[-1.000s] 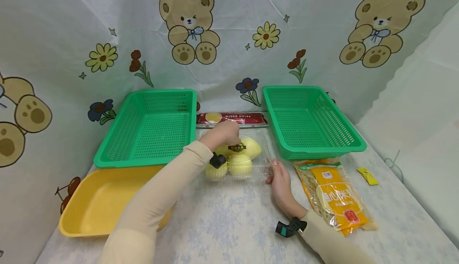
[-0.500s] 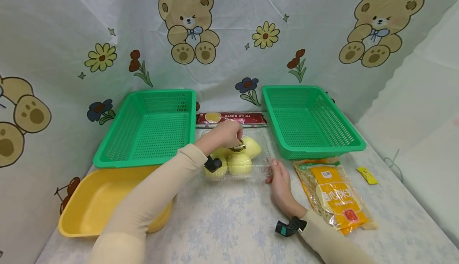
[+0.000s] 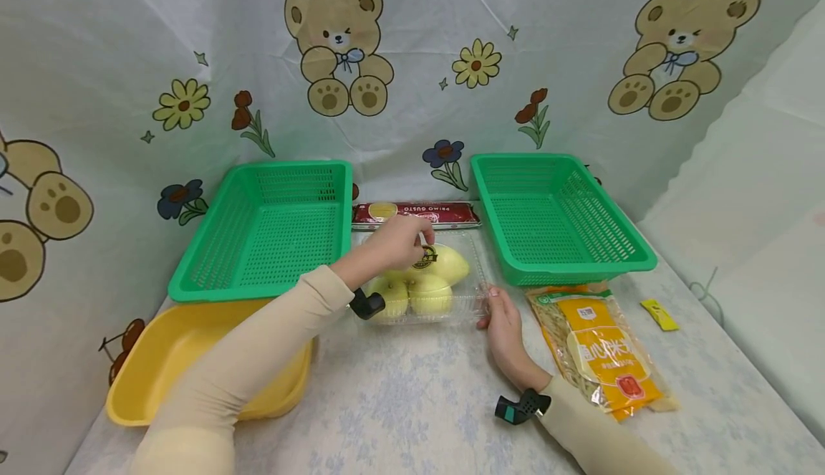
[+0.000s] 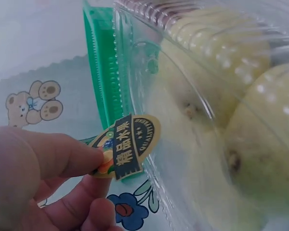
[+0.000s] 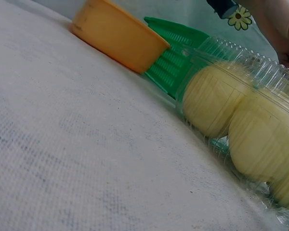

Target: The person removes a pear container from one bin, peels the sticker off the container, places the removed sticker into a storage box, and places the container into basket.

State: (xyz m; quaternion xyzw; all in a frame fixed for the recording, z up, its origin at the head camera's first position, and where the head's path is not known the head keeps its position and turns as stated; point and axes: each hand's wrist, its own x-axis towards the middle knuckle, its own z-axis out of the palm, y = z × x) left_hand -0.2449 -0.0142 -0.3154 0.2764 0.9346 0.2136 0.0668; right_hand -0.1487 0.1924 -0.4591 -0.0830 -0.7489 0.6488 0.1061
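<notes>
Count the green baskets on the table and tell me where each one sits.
2. One green basket sits at the back left, behind the yellow tray; the other green basket sits at the back right, behind the noodle packet. None seems hidden.

Pale blue-patterned table (image 3: 412, 403), clear fruit box (image 3: 425, 281) between both hands, green baskets (image 3: 264, 228) beyond them, yellow tray (image 3: 174, 360) under the left forearm, noodle packet (image 3: 599, 349) just right of the right hand (image 3: 505, 332).
</notes>
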